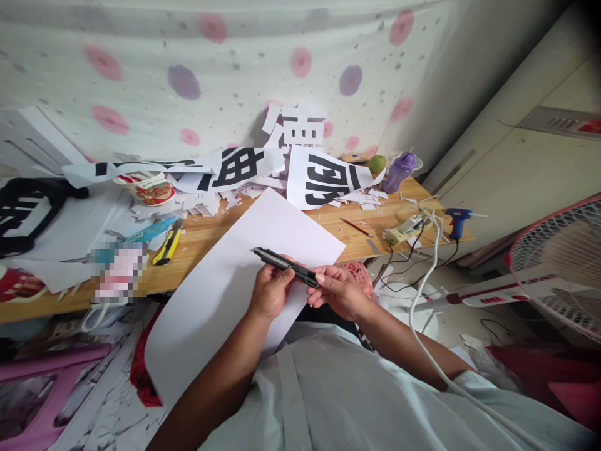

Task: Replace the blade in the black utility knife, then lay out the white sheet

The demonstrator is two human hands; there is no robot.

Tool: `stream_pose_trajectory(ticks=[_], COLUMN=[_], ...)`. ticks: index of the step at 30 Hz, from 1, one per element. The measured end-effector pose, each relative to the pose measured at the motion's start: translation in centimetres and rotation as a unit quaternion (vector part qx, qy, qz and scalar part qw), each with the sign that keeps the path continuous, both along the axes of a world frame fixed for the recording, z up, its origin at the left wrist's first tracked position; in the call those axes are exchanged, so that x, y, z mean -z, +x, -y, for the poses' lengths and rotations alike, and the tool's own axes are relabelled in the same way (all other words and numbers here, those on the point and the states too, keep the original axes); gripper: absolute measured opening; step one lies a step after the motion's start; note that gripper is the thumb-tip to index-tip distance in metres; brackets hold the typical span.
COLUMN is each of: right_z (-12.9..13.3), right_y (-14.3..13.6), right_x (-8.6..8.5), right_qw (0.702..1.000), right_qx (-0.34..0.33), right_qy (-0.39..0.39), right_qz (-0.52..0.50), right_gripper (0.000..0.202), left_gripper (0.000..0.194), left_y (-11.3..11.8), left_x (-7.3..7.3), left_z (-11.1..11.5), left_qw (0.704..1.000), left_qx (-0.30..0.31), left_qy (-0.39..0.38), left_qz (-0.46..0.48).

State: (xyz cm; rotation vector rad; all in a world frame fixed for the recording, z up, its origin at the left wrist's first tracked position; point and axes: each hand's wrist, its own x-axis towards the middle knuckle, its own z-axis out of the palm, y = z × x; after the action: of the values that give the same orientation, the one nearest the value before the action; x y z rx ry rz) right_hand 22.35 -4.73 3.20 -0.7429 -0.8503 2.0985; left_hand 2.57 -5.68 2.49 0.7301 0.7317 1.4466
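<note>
A black utility knife (287,265) is held up between my two hands, its blade end pointing to the upper left. My left hand (272,289) grips the middle of its body with the thumb on top. At the other end, my right hand (342,290) pinches the tail of the knife between thumb and fingers. Beneath them a large white sheet (235,269) rests partly on the wooden table (206,228) and hangs over its front edge towards my lap. Behind it lie printed sheets with bold black characters (328,178).
A yellow utility knife (168,244) and a noodle cup (146,188) are at the left. A pencil (357,227), power strip (407,228), blue glue gun (457,220) and purple bottle (400,171) are at the right. A white cable (422,288) runs beside my right arm, near a fan (563,269).
</note>
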Motion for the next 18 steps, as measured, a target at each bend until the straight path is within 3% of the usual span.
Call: stream_pose_trajectory(ticks=[8, 18], right_z=[0.6, 0.5], right_y=[-0.8, -1.8], right_x=[-1.1, -2.1], right_qw=[0.996, 0.998], right_qx=[0.075, 0.042], right_qy=[0.013, -0.031], right_qz=[0.038, -0.038], right_gripper=[0.044, 0.046], left_gripper=[0.039, 0.036], left_y=[0.4, -0.4], left_x=[0.2, -0.4], left_z=[0.3, 0.1], left_qw=[0.999, 0.996], left_qx=[-0.023, 0.023], left_qy=[-0.022, -0.053], left_qz=[0.002, 0.065])
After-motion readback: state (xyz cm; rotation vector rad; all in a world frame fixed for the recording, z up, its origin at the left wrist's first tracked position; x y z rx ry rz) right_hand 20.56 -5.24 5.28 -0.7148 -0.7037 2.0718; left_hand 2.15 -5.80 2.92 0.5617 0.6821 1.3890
